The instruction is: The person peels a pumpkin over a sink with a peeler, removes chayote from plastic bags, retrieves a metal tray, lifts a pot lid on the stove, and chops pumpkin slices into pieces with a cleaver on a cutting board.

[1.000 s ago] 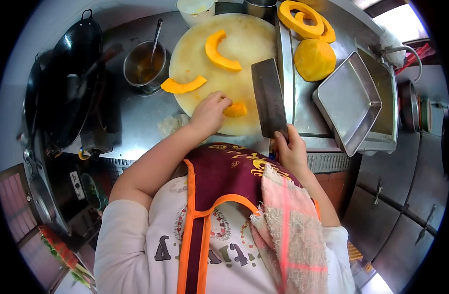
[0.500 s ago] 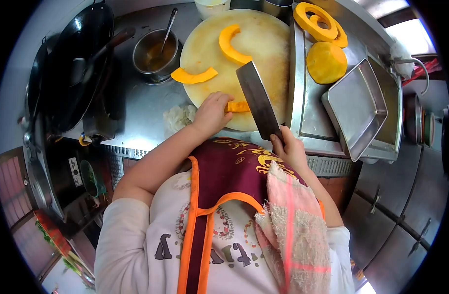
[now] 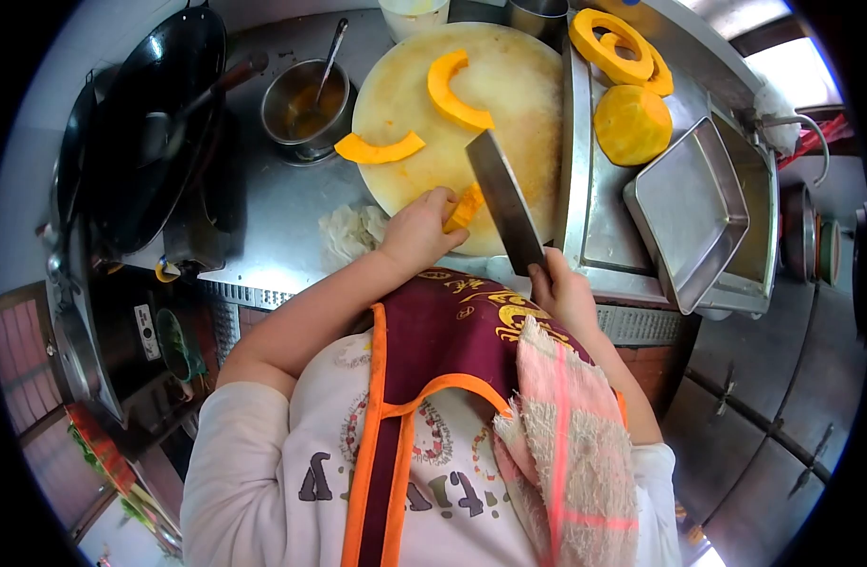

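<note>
My left hand [image 3: 422,227] is closed on a short piece of pumpkin [image 3: 465,207] near the front of the round cutting board [image 3: 396,85]. Closed round the handle of a cleaver [image 3: 505,200], my right hand [image 3: 562,284] holds its wide blade over the board. The blade is just right of the piece; whether they touch I cannot tell. A curved pumpkin slice [image 3: 450,92] lies further back on the board. Another pumpkin slice [image 3: 379,148] rests at the board's left edge.
Left of the board stands a metal pot [image 3: 306,111] with brown liquid and a spoon. A crumpled white cloth or bag [image 3: 350,232] lies by my left wrist. To the right are pumpkin rings [image 3: 611,45], a pumpkin chunk [image 3: 632,125] and a metal tray [image 3: 687,208]. A wok [image 3: 159,123] is far left.
The pumpkin piece under my left hand has turned from lying sideways to a slant, its far end up and right. The cleaver has shifted slightly right and toward me.
</note>
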A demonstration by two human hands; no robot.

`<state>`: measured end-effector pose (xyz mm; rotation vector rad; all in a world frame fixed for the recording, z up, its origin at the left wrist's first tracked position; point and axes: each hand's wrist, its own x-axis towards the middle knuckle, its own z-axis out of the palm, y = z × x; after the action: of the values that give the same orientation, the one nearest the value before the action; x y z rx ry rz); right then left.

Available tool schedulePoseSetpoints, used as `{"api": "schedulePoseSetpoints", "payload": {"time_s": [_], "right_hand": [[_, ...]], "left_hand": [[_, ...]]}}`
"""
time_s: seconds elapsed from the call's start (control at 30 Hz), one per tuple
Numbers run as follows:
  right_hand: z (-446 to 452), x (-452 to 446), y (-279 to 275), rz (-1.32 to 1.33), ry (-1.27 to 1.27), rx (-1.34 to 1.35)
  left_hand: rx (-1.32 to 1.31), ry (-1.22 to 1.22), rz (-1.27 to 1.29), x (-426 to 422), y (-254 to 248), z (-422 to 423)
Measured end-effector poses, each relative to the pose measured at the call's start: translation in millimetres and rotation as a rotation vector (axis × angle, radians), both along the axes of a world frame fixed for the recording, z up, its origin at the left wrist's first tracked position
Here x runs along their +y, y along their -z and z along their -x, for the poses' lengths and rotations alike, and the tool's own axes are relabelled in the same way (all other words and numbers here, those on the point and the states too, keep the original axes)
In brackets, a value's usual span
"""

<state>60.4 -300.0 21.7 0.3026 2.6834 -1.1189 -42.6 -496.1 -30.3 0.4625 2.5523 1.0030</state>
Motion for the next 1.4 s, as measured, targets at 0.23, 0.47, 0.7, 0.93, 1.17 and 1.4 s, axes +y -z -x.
{"api": "schedulePoseSetpoints", "payload": {"time_s": [0.23, 0.47, 0.7, 0.93, 1.17, 1.4], "right_hand": [[1, 5, -12, 0.051, 0.071, 0.059], [-2, 1, -2, 0.035, -0.022, 0.051], [2, -5, 3, -0.222, -0.236, 0.029], [5, -7, 8, -0.289, -0.320, -0.051], [7, -5, 6, -0.073, -0.137, -0.095], [14, -3, -15, 0.184, 0.135, -0.073]], "left_hand": [[0.028, -0.012, 0.054, 6, 3, -5], [0.170, 0.036, 0.038, 2, 7, -1], [0.183, 0.020, -0.074, -2, 10, 4], [0.145, -0.005, -0.084, -1, 10, 4], [0.122, -0.003, -0.061, -3, 12, 3], [0.075, -0.069, -0.067, 2, 13, 1]]}}
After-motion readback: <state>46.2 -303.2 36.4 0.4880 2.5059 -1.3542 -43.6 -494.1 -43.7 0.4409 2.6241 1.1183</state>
